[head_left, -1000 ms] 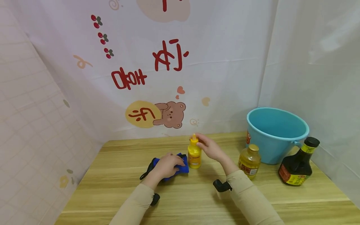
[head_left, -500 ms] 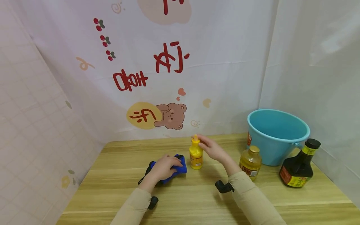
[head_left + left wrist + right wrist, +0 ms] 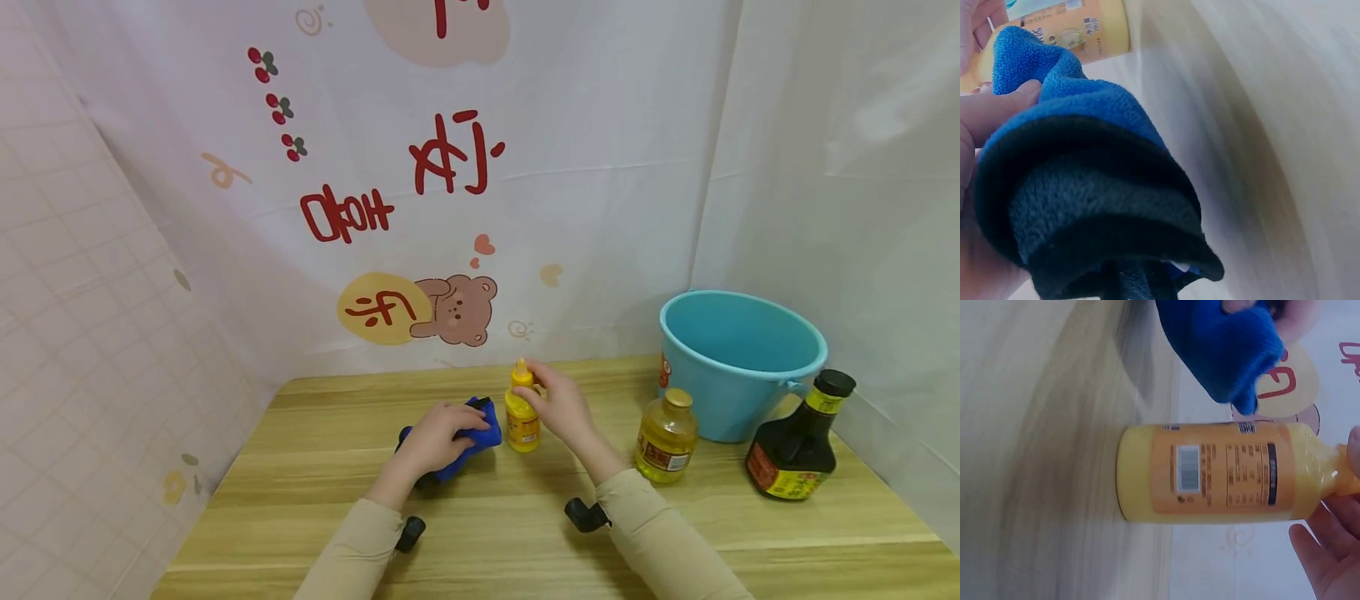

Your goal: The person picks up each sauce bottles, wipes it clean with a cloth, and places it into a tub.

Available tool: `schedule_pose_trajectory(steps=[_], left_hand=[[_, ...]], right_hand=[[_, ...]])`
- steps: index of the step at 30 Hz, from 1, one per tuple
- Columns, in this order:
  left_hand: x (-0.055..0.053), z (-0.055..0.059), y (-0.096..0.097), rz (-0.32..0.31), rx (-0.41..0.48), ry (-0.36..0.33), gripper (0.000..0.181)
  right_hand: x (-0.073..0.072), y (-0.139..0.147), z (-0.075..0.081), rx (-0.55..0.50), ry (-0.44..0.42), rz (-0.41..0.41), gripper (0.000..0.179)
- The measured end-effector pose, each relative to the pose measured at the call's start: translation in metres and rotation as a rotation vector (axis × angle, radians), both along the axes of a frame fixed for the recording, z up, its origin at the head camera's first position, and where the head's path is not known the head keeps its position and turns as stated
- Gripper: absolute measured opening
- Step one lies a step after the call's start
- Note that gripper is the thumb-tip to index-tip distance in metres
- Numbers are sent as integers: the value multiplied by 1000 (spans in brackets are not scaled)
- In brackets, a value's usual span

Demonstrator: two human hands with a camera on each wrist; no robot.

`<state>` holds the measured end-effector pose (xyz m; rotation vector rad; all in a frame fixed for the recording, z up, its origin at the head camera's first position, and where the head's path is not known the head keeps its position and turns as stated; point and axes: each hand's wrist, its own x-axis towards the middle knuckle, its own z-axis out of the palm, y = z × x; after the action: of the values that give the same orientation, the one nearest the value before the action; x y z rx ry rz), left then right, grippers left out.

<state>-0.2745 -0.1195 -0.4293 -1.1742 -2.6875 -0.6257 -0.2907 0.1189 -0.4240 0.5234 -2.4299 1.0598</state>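
My left hand (image 3: 437,435) grips a bunched blue cloth (image 3: 489,425) with black edging, just left of a yellow squeeze bottle (image 3: 522,427). In the left wrist view the thumb presses into the folds of the cloth (image 3: 1094,103), and its dark lining hangs toward the camera. The bottle stands upright on the table, its pointed nozzle up. My right hand (image 3: 564,410) holds it by the neck, thumb in front and fingers behind. The right wrist view shows the bottle's orange label (image 3: 1222,469) with a barcode; the cloth end lies close beside it.
A small jar of yellow oil (image 3: 666,442) with a gold lid stands to the right. Behind it is a light blue bucket (image 3: 738,392). A dark sauce bottle (image 3: 791,450) with a black cap is at the far right. A printed white curtain (image 3: 600,208) backs the wooden table (image 3: 315,517).
My left hand drew the cloth slightly left of the bottle, then raised it a little. My right thumb and fingers have come down from the nozzle to close round the bottle's neck.
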Motion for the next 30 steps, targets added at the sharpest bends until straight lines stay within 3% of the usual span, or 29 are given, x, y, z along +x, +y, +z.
schedule_pose_trajectory(steps=[10, 23, 30], left_hand=[[0, 9, 8, 2, 47, 23, 29], [-2, 27, 16, 14, 144, 92, 29], [-4, 25, 24, -4, 144, 116, 28]], right_hand=[[3, -4, -3, 57, 29, -37, 33], [2, -4, -4, 29, 24, 11, 34], [2, -4, -4, -3, 7, 23, 35]])
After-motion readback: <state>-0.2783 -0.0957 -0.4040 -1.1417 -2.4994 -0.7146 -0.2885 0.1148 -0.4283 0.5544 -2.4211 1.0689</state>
